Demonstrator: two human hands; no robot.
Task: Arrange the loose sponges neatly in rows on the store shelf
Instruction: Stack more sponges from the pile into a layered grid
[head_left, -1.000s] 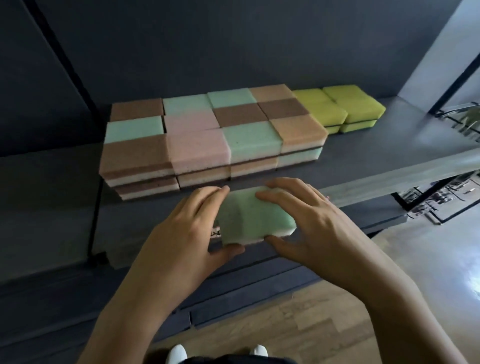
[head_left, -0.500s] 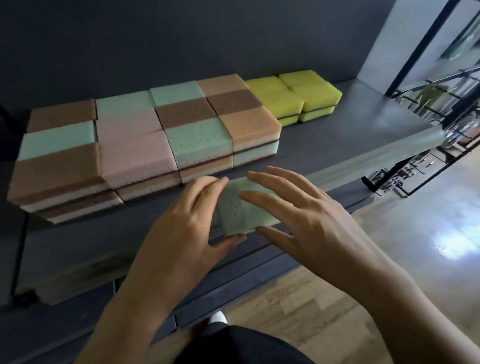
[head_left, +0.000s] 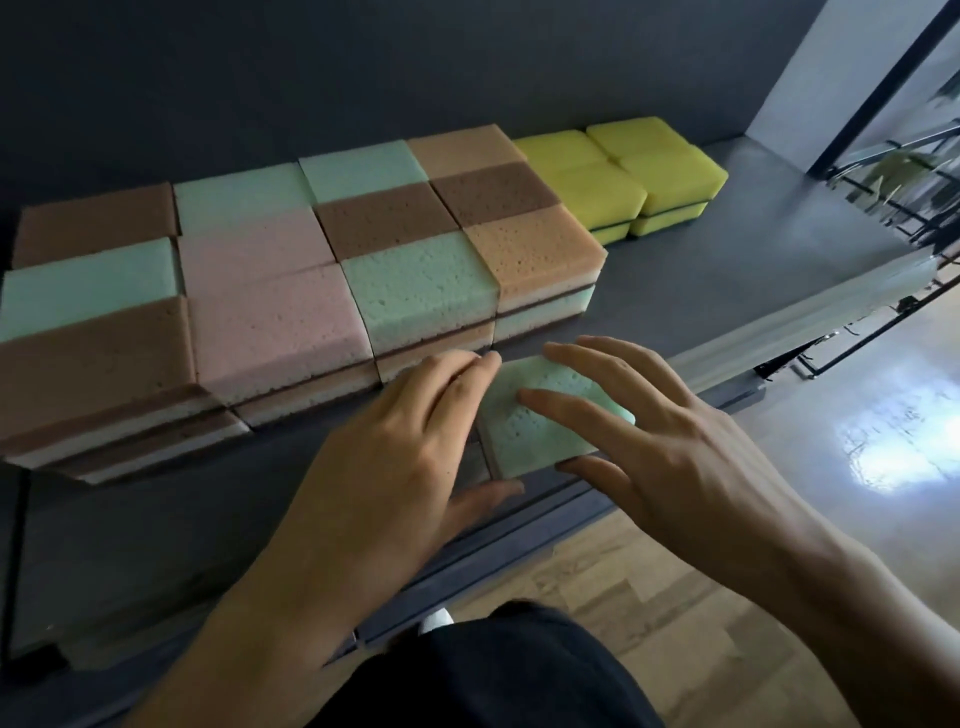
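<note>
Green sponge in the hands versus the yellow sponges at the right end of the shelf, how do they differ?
The green sponge is pale mint; the yellow sponges are bright yellow. The green sponge is single, held by the left hand and right hand at the shelf front; the yellow sponges sit stacked two high further back. Both are blocky foam.

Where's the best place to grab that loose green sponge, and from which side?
Probably take the green sponge by opposite edges, coming in from left and right, as the left hand and right hand do. It's a flat, soft slab, so its underside is free to settle on the shelf.
</note>
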